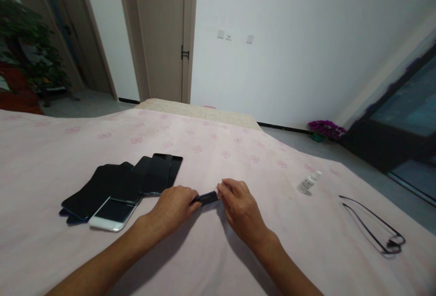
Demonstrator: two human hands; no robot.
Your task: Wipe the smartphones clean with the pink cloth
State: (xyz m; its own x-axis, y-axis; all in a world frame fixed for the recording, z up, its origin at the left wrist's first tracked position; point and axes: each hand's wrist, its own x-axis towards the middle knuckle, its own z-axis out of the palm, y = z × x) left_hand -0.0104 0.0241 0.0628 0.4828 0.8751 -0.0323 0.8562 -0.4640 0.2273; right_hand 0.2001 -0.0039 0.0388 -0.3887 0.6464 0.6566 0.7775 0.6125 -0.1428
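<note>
Over pink cloth [211, 259], forearms [112, 257] angled inward; left hand [177, 201] grips one end of dark phone [207, 198], right hand [241, 207] pinches the other.

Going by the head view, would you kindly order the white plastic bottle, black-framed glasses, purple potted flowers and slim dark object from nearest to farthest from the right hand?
From the right hand:
1. Slim dark object: between it and the left hand.
2. White plastic bottle: right, on pink cloth.
3. Black-framed glasses: farther right.
4. Purple potted flowers: on the floor beyond.
</note>
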